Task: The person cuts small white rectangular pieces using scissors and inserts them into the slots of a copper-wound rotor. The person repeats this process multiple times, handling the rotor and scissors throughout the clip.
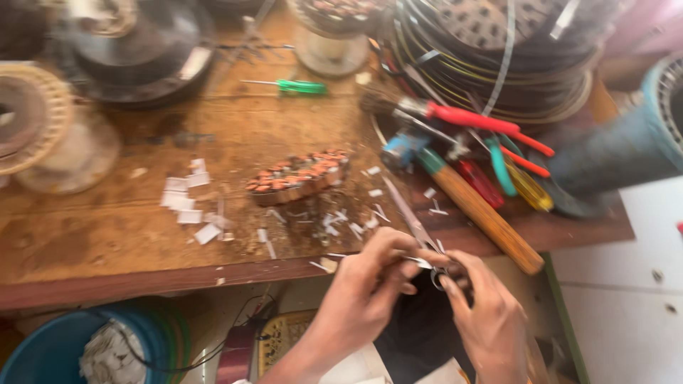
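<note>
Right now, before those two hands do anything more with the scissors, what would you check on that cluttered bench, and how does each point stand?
1. Scissors held firmly: ok, the left hand and right hand both meet at the handle end.
2. Blade tip away from fingers: ok, it points up over the wooden bench.
3. What is pinched between the fingers: cannot tell, the picture is blurred there.
4. Wooden-handled hammer stable: not ok, its handle end juts past the bench edge beside the right hand.
5. Copper-wound stator piece out of the way: ok, it lies apart from both hands.
6. White paper scraps tidy: not ok, scattered.
</note>
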